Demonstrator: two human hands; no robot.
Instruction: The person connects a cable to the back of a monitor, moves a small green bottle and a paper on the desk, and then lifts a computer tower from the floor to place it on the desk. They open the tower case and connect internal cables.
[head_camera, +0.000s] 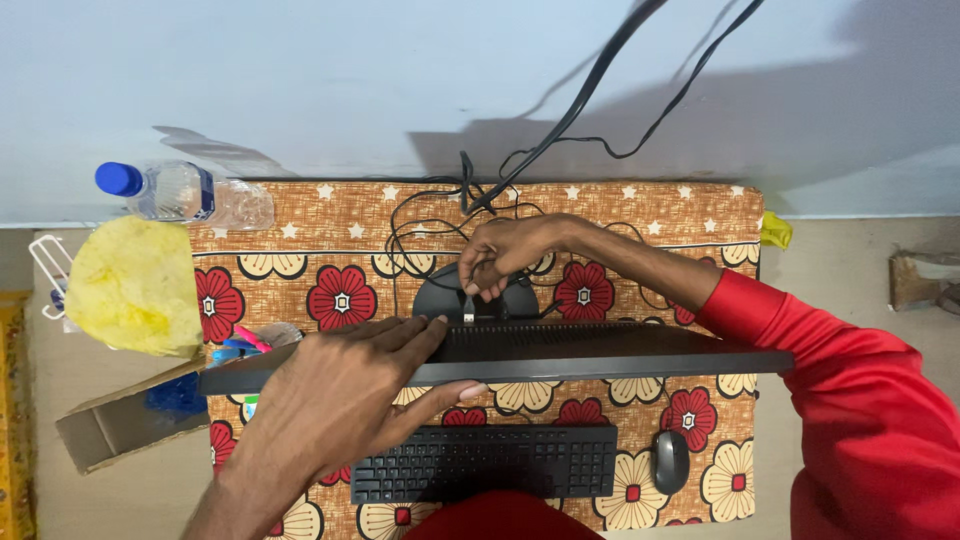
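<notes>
The monitor is seen from above, standing on the tabletop, which wears a cloth with red and cream flowers. Its thin top edge runs left to right above the black keyboard, and its round stand shows behind it. At the back of the monitor, the right hand pinches a small cable plug between thumb and fingertips, with the metal end pointing down toward the rear panel. The left hand lies spread and flat over the top edge of the monitor, the thumb on the front side, so it seems to steady the screen.

I think the main risk is that the plug meets the socket at an angle, because the back is not visible from this position; pushing then could bend the connector. A strong push could also tip the monitor forward if the left hand is relaxed. The loose black cables behind the stand could catch the fingers.

The right arm, in a red sleeve, reaches around the right end of the monitor with the wrist bent inward. A mouse lies just beside the keyboard. At the far left corner a plastic bottle lies on its side near a yellow cloth and a cardboard box.
</notes>
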